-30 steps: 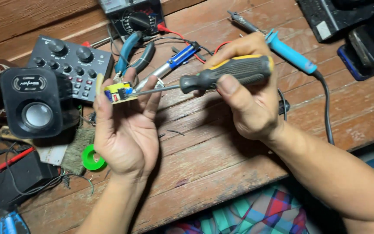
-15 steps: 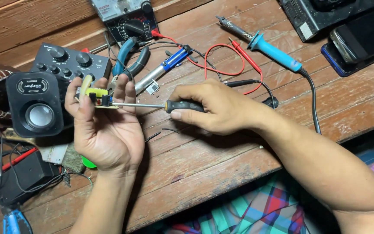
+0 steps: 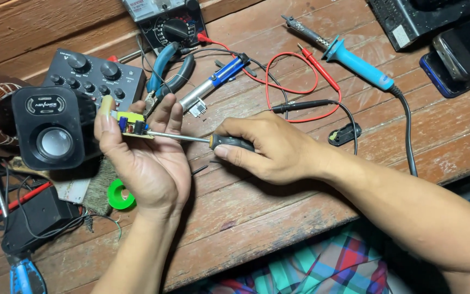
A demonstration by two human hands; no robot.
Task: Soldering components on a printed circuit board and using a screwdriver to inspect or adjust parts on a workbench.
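My left hand (image 3: 145, 158) is turned palm up over the plank table (image 3: 278, 218), its fingers curled loosely around one small yellow circuit board (image 3: 131, 124), which sits pinched between thumb and fingertips at the top of the hand. My right hand (image 3: 270, 149) lies knuckles up just beside it, closed in a fist around the dark handle of one screwdriver (image 3: 202, 139); its thin steel shaft runs level to the left and its tip touches the edge of the board. Below my left wrist lies one green ring of tape (image 3: 119, 194). To the left stands one black, boxy plastic speaker (image 3: 49, 128) with a round cone. Farther back I count one grey panel with knobs and buttons (image 3: 96, 79), one pair of blue-handled pliers (image 3: 167, 68), one blue-and-silver desoldering pump (image 3: 213, 83), one soldering iron (image 3: 349, 57) with a blue grip, and two probe leads, one red (image 3: 319, 68) and one black (image 3: 300, 106), running to the one multimeter (image 3: 167, 22) at the far edge.
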